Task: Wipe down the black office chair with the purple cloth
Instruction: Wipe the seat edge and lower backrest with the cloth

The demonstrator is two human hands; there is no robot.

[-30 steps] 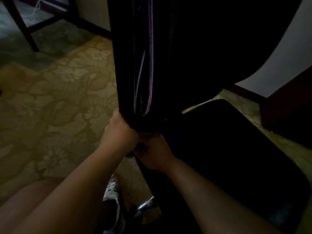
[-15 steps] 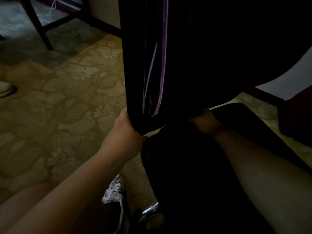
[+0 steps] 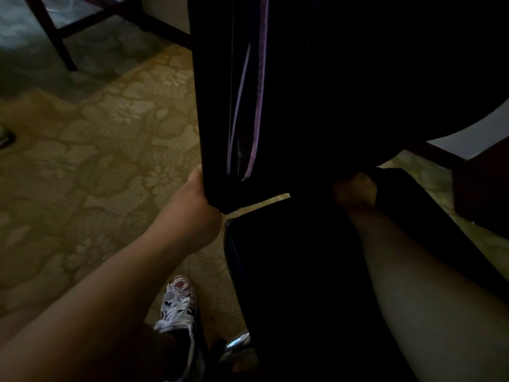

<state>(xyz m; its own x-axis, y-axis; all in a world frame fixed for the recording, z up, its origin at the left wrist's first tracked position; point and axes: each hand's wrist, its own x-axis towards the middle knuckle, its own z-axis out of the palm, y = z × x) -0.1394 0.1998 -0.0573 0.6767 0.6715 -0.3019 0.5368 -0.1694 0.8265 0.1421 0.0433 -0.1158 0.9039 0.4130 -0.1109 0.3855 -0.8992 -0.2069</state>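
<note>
The black office chair fills the middle and right of the head view: its backrest (image 3: 344, 78), with thin purple-lit trim lines (image 3: 259, 106), and below it the seat (image 3: 297, 271). My left hand (image 3: 198, 199) grips the backrest's lower left corner. My right hand (image 3: 355, 191) is pressed into the dark crease where backrest meets seat, with its fingers curled under. The purple cloth cannot be made out in the shadow; whether it lies under my right hand I cannot tell.
A patterned beige carpet (image 3: 96, 161) lies to the left. My patterned sneaker (image 3: 176, 301) stands beside the chair's chrome base (image 3: 238, 341). Dark wooden furniture legs (image 3: 55, 37) stand at top left, a dark red cabinet (image 3: 482, 188) at right, and another shoe (image 3: 5, 136) at the left edge.
My right hand has left my left hand at the backrest's lower corner and slid right along the crease between backrest and seat. My left hand keeps its grip on the corner.
</note>
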